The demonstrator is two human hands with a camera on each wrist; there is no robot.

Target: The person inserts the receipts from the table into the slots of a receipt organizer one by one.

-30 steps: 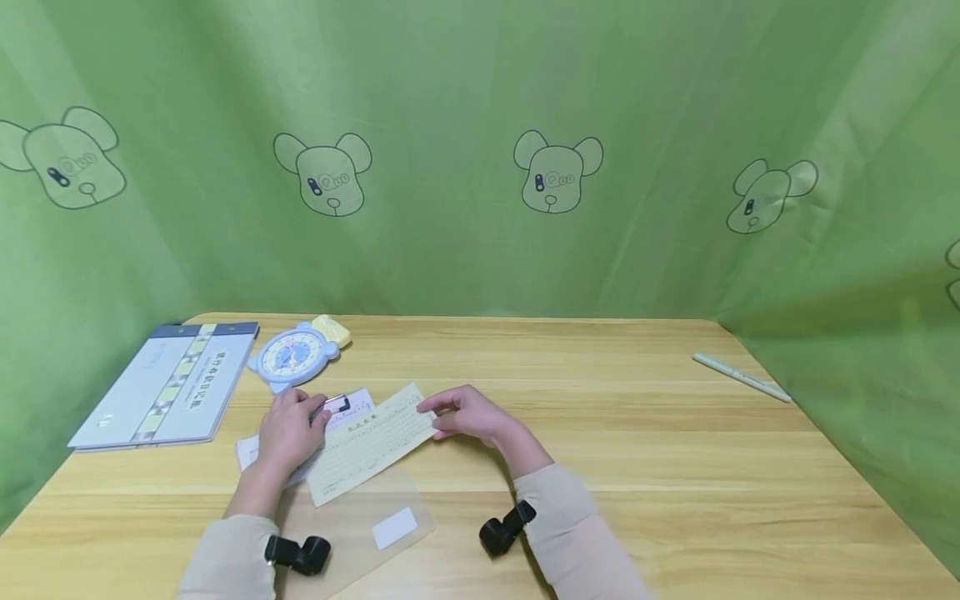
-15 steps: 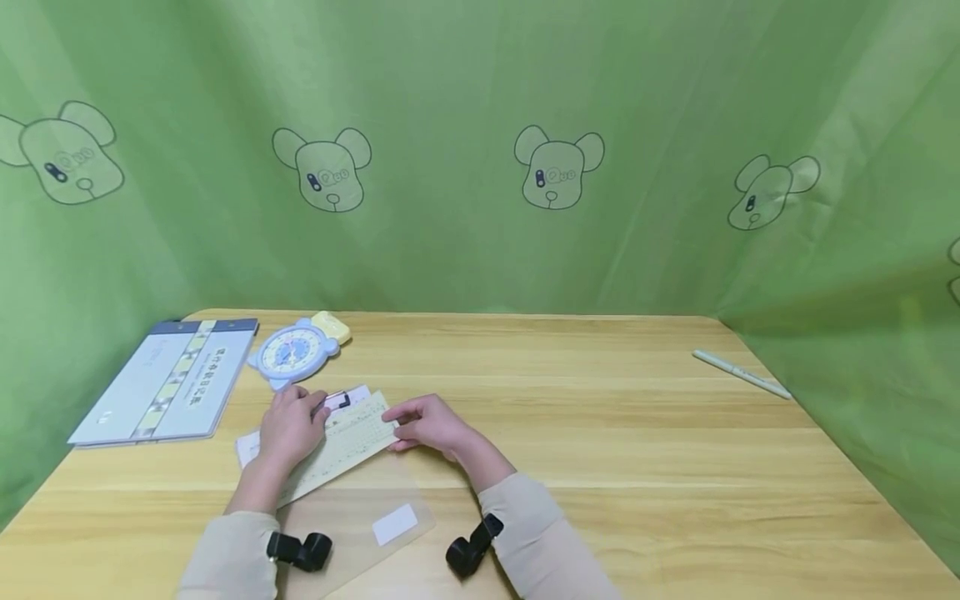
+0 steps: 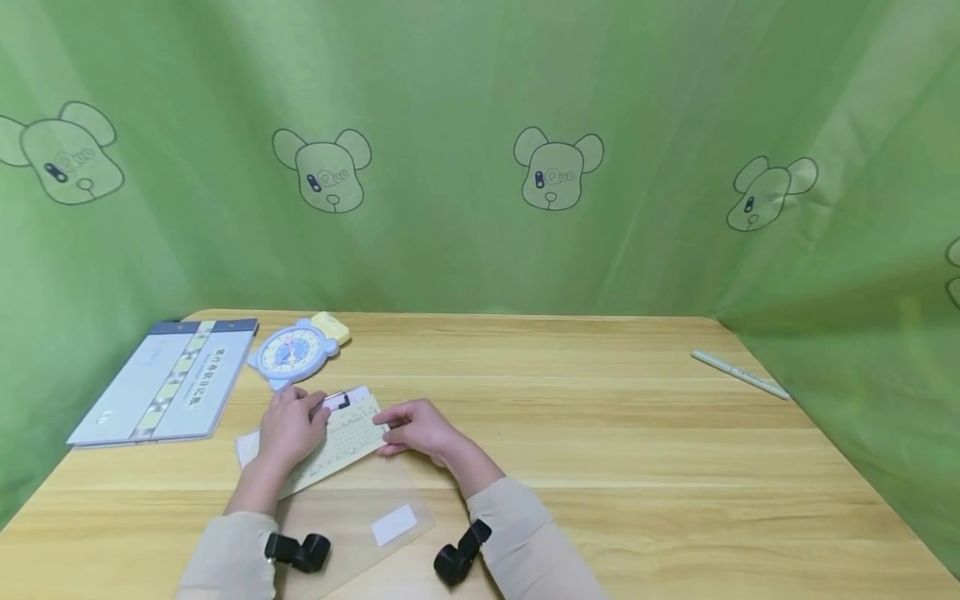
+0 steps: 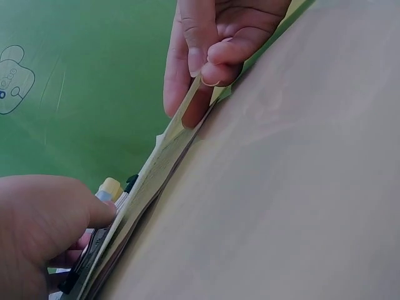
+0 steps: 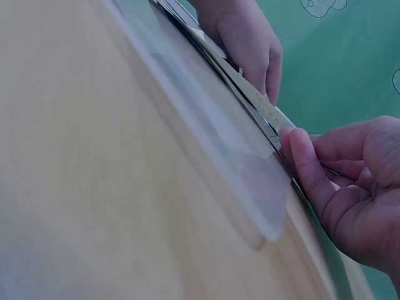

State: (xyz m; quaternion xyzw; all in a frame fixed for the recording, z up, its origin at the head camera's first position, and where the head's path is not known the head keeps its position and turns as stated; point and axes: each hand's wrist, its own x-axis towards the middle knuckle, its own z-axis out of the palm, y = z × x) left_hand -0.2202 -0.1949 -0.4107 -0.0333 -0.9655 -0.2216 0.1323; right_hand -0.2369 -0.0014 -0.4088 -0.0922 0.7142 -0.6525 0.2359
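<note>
My left hand (image 3: 292,425) grips a silver and black clip (image 3: 339,402) at the upper edge of a small stack of papers, partly covering it. A pale yellow printed slip (image 3: 347,435) slants across the stack, its left part hidden by my left hand and wrist. At the slip's right end, my right hand (image 3: 420,429) pinches its edge between thumb and fingers. The right wrist view shows that pinch (image 5: 294,140) close up. Beneath lies a translucent brownish sheet (image 3: 360,496) with a white label (image 3: 393,525). A white-purple paper (image 3: 247,448) sticks out at the left.
A grey-blue ledger book (image 3: 153,383) lies on the wooden table (image 3: 600,467) at the left. Beside it are a light blue toy clock (image 3: 292,353) and a yellow block (image 3: 331,327). A pale pen (image 3: 738,375) lies far right. Green curtain (image 3: 465,83) encloses the table.
My right hand has moved left and slightly down with the printed slip, bringing it over the stack and under the clip area. My left hand stays where it was.
</note>
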